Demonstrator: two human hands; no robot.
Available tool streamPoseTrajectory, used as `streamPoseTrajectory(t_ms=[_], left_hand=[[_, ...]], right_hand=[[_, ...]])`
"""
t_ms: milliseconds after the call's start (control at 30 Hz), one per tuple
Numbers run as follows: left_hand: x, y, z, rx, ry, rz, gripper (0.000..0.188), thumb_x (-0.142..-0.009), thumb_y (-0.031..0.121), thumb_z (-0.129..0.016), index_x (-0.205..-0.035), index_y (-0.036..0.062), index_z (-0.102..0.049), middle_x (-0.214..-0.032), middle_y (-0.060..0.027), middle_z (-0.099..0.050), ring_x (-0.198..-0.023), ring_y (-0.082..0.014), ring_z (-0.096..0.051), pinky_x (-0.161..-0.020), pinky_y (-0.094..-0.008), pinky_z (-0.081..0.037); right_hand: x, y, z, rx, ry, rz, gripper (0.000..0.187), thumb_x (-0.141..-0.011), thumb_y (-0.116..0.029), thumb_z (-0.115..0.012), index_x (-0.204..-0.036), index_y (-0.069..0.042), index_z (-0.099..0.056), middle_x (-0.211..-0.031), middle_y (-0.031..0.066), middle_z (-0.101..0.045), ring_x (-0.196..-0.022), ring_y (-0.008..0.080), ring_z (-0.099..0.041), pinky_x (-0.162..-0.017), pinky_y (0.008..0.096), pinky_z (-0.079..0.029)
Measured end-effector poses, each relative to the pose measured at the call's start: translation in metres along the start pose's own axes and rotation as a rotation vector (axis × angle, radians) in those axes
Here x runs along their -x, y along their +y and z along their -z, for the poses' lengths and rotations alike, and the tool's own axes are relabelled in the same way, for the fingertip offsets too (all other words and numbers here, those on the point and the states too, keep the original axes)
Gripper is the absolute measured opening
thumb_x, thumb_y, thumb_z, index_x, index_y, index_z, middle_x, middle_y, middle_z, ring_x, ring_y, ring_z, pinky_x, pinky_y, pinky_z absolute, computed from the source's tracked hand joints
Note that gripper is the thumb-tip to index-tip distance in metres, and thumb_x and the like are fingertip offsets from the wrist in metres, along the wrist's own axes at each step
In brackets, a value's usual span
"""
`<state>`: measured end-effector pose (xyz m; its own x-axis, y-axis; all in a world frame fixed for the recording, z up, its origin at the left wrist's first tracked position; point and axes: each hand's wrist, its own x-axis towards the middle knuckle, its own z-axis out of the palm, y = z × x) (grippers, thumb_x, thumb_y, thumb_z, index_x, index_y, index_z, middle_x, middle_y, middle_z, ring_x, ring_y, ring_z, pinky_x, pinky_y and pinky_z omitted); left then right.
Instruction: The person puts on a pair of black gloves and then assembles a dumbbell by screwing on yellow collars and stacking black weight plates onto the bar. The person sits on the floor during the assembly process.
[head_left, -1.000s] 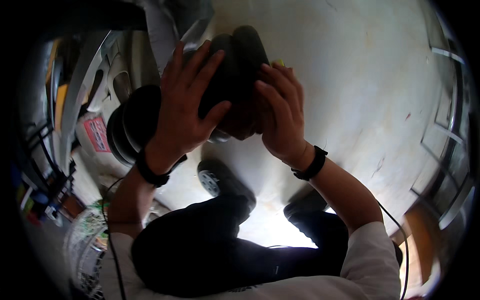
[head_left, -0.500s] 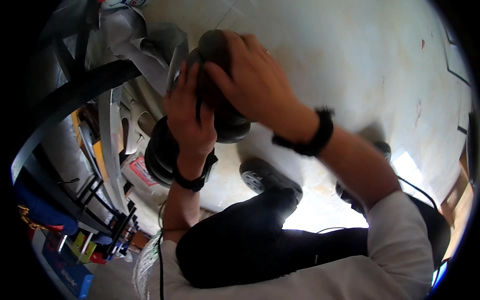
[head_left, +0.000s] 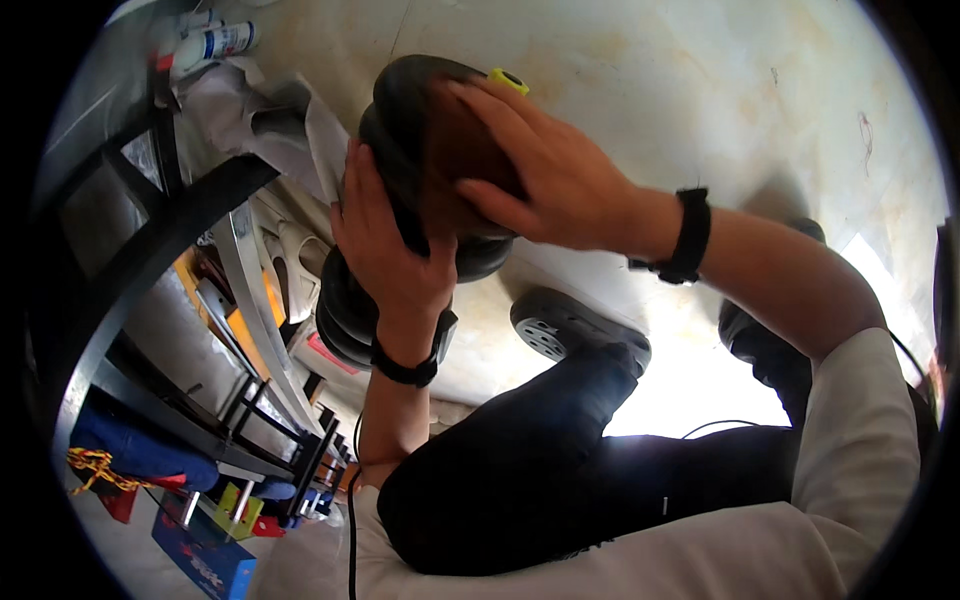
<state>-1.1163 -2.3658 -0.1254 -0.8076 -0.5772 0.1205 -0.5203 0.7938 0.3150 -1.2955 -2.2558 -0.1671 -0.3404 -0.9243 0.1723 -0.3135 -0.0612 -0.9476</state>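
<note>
A glossy black object with thick rounded bulges stands on the floor in front of me; its exact kind I cannot tell. My left hand grips its near left side, fingers stretched along it and thumb spread. On its right side my right hand has the thumb and fingers around a dark brown piece, blurred and perhaps cloth or leather. A small yellow-green thing shows beyond my right fingertips. Below my left hand are more black rounded bulges, partly covered by my wrist.
At left stands a black and grey metal frame, with crumpled grey sheeting and white bottles behind it. Pale shoes and a blue box lie along that side. My foot in a grey clog rests on the pale floor.
My right hand has shifted a little right and down, baring more of the black object's top and the yellow-green thing. The whole view has moved slightly; the left hand keeps its place on the object.
</note>
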Motion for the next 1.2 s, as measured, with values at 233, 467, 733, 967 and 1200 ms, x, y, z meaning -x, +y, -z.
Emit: streamPoseTrajectory(t_ms=[233,467,733,967,1200], left_hand=[[-0.004,0.010,0.003,-0.005,-0.107,-0.029,0.087,-0.089,0.065,-0.050,-0.146,0.0009,-0.040,-0.148,-0.0265,-0.042,-0.130,-0.0428,-0.048,-0.105,-0.0555,-0.034],[-0.005,0.016,0.008,0.004,-0.078,-0.035,0.083,-0.082,0.056,-0.067,-0.141,0.0010,-0.045,-0.146,-0.0255,-0.043,-0.128,-0.0460,-0.047,-0.104,-0.0532,-0.038],[-0.013,0.023,0.014,0.090,-0.198,0.068,0.098,-0.070,0.059,-0.080,-0.137,-0.0020,-0.044,-0.145,-0.0274,-0.040,-0.129,-0.0451,-0.045,-0.105,-0.0522,-0.039],[-0.008,0.042,0.009,0.082,-0.258,0.165,0.111,-0.062,0.055,-0.088,-0.139,-0.0052,-0.037,-0.141,-0.0277,-0.043,-0.127,-0.0418,-0.048,-0.102,-0.0482,-0.043],[-0.028,0.039,0.048,0.017,-0.275,0.307,0.097,-0.071,0.036,-0.089,-0.142,-0.0075,-0.039,-0.134,-0.0274,-0.054,-0.124,-0.0357,-0.056,-0.104,-0.0394,-0.043]], right_hand=[[0.055,0.016,0.010,0.037,0.114,0.010,0.049,-0.089,-0.022,-0.064,-0.132,-0.002,-0.053,-0.137,0.0206,-0.047,-0.126,0.0372,-0.047,-0.109,0.0434,-0.037],[-0.056,0.019,0.014,0.359,-0.208,-0.152,0.024,-0.091,-0.020,-0.059,-0.101,-0.001,-0.068,-0.107,0.0193,-0.065,-0.104,0.0385,-0.061,-0.093,0.0449,-0.049],[-0.122,0.074,-0.001,0.292,-0.498,-0.268,0.045,-0.098,-0.039,-0.049,-0.100,-0.001,-0.071,-0.097,0.0245,-0.069,-0.094,0.0382,-0.067,-0.085,0.0444,-0.053],[-0.064,0.005,0.009,-0.173,-0.329,0.250,0.028,-0.093,-0.022,-0.054,-0.114,-0.009,-0.068,-0.111,0.0148,-0.068,-0.108,0.0314,-0.063,-0.095,0.0400,-0.048],[-0.062,0.003,0.007,0.058,-0.290,0.314,0.022,-0.086,-0.022,-0.062,-0.097,-0.004,-0.069,-0.102,0.0134,-0.068,-0.101,0.0318,-0.063,-0.092,0.0422,-0.050]])
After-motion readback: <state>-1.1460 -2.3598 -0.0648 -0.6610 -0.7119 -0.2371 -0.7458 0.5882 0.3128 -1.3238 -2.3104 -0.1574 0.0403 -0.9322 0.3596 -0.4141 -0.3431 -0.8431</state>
